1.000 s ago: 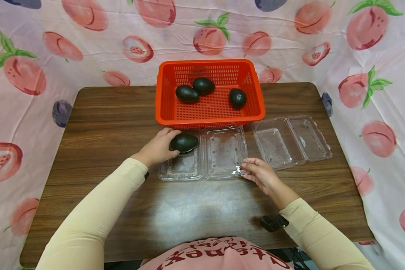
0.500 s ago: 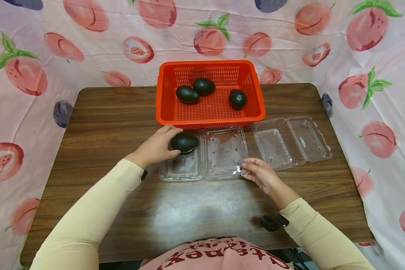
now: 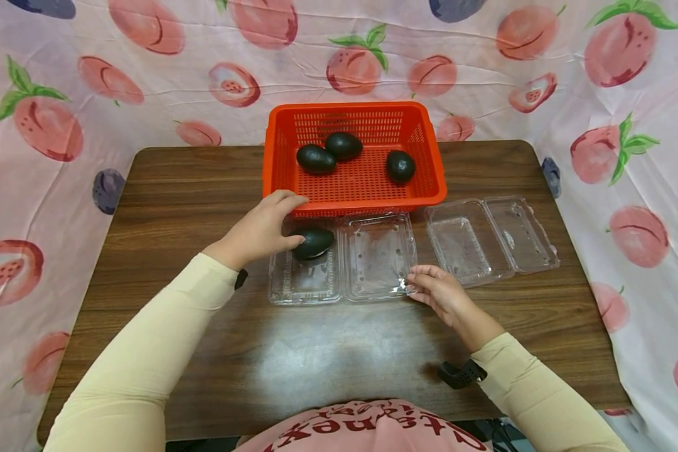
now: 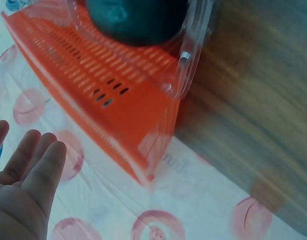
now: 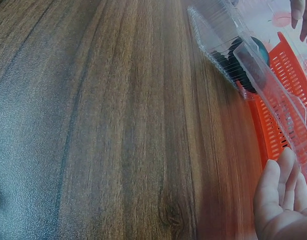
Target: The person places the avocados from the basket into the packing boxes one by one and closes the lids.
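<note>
A dark green avocado [image 3: 313, 243] lies in the left half of an open clear plastic clamshell container [image 3: 307, 285]. My left hand [image 3: 260, 229] hovers at its left, fingers spread and relaxed, with the fingertips over the front rim of the orange basket [image 3: 350, 206]. In the left wrist view that hand [image 4: 31, 182] is apart from the avocado [image 4: 138, 20]. My right hand [image 3: 437, 292] pinches the near right corner of the clamshell's other half between thumb and fingers. The right wrist view shows this hand [image 5: 283, 200] at the clear edge.
Inside the basket lie a pair of touching avocados [image 3: 316, 159] and a single avocado [image 3: 400, 166]. A second open clamshell [image 3: 460, 251] stands on the wooden table [image 3: 192, 194] at the right. Fruit-print cloth [image 3: 175, 81] hangs behind the table.
My left hand has let go of the avocado and moved up and away toward the basket's rim. The avocado stays in the clamshell. My right hand keeps its place at the corner.
</note>
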`<state>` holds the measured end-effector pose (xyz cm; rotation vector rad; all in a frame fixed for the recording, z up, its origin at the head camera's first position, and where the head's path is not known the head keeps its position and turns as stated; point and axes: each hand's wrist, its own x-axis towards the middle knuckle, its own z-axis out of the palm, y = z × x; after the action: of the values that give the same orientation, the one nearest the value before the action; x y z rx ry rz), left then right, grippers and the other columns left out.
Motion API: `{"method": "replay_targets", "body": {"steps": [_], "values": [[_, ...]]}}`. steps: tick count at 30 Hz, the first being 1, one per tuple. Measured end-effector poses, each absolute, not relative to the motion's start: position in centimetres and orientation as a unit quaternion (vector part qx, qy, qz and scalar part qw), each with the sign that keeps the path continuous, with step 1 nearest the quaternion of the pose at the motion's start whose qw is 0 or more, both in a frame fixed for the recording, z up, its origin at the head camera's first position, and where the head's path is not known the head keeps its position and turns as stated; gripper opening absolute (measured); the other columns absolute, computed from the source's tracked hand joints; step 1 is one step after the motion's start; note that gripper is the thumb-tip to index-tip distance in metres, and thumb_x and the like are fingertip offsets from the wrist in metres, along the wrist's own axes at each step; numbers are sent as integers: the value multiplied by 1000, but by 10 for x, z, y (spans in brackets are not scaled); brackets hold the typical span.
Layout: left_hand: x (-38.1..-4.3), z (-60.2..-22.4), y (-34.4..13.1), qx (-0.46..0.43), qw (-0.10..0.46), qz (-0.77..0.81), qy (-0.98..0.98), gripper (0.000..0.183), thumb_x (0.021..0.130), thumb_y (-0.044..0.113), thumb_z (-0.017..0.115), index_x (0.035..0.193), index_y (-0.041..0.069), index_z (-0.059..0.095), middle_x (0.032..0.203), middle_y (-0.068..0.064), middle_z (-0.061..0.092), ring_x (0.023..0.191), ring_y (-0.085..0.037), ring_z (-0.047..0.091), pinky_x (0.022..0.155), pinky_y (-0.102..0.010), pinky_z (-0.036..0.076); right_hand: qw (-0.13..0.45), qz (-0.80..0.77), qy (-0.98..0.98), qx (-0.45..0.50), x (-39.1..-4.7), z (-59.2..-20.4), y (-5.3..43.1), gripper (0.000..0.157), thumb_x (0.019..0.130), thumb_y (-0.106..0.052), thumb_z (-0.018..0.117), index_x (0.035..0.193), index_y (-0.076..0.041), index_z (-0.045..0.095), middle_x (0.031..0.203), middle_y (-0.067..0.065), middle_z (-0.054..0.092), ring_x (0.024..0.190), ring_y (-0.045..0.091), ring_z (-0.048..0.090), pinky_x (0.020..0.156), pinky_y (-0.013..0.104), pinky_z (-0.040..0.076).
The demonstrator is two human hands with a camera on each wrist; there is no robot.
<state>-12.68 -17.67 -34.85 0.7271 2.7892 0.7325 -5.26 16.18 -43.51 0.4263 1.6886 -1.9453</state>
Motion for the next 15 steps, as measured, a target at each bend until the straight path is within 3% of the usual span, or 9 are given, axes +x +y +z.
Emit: {"method": "replay_targets", "body": {"steps": [15], "values": [[-155, -317, -171, 247, 47, 247, 936, 65, 78, 14, 77, 135, -2, 48, 131, -20, 47, 122, -35, 43, 106, -46, 36, 256, -704, 645, 152, -54, -437, 163, 29, 97, -5, 49, 121, 10, 45, 93, -4, 61, 84, 6, 60, 75, 20, 52]]}}
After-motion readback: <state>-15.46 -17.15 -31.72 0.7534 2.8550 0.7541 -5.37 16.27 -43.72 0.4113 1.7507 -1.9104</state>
